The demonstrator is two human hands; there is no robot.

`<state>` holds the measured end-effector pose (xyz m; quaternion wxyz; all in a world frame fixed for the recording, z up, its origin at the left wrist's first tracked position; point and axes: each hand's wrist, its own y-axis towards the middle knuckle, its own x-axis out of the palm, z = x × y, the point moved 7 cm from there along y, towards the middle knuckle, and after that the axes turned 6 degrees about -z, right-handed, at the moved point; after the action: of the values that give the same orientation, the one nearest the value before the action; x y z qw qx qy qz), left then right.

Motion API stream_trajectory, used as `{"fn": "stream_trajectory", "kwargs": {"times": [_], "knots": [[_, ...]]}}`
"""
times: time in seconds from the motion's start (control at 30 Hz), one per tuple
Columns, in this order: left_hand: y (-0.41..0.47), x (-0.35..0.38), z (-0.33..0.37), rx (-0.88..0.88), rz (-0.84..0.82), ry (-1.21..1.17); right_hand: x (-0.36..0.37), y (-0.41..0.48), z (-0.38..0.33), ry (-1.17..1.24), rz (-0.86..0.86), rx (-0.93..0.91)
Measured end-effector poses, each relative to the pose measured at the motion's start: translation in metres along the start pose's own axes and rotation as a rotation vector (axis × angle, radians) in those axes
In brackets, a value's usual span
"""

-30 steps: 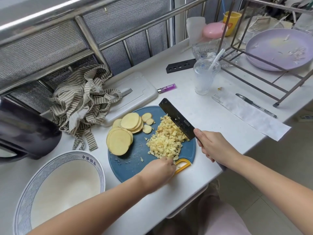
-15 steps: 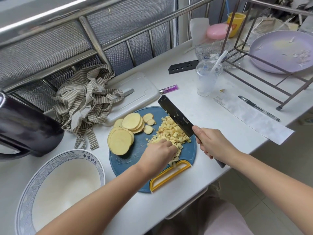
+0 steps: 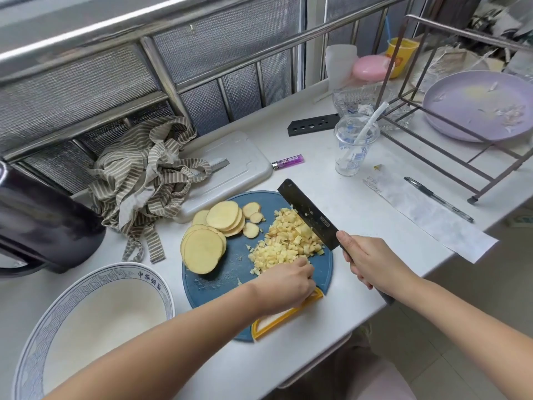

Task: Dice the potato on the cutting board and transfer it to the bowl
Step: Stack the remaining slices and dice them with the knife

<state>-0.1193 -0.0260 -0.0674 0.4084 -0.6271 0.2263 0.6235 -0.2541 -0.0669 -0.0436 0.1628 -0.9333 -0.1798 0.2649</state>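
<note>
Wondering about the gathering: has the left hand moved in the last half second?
Yes. The left hand drew back from atop the diced potato toward the cutting board's yellow handle.

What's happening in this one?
A person is dicing potato on a blue cutting board. The right hand holds the knife, its blade against the far side of the diced pile. The left hand is at the pile's near edge, fingers curled under. Stacked potato slices lie uncut on the board's left, and the bowl holds no potato yet.
</note>
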Motion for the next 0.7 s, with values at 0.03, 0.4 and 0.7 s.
{"fn": "stream_trajectory", "kwargs": {"times": [0.03,0.4,0.7], "knots": [[0.001,0.0,0.001,0.021,-0.014,0.025,-0.001,0.0,0.0,-0.005,-0.001,0.001],[0.004,0.001,0.002,0.171,-0.119,0.062,-0.018,0.004,0.0,0.006,-0.023,0.039],[-0.018,-0.031,-0.043,-0.243,0.225,-0.102,-0.026,0.031,-0.027,-0.177,-0.23,-0.045]]}}
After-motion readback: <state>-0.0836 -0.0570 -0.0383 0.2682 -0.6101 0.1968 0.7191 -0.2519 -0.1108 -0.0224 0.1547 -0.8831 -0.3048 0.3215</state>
